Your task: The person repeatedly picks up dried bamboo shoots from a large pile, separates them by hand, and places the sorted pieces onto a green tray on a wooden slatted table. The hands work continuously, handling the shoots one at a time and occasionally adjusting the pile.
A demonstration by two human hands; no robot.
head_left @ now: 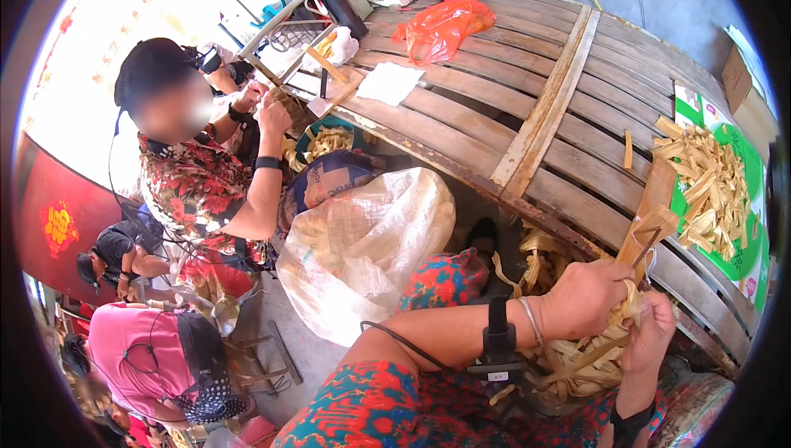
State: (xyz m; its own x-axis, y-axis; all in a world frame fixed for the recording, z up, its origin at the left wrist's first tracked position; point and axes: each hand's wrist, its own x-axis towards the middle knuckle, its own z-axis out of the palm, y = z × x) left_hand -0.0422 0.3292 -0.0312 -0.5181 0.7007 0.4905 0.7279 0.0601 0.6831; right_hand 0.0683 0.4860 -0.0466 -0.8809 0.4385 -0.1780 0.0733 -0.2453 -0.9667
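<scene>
My left hand is closed at the edge of the slatted wooden bench, with a bracelet and a black strap on its wrist. From its fingers a bundle of pale yellow dried strips hangs down. Facing it, my right hand pinches the same bundle, thumb and fingers pressed together. Just above both hands a wooden fixture with a thin dark upright piece juts from the bench edge. My left hand partly covers its lower end. More loose strips lie below my hands, over my lap.
On the bench, a green sheet at right bears a heap of strips. A red plastic bag and white paper lie farther back. A large white sack stands left, beside a seated co-worker.
</scene>
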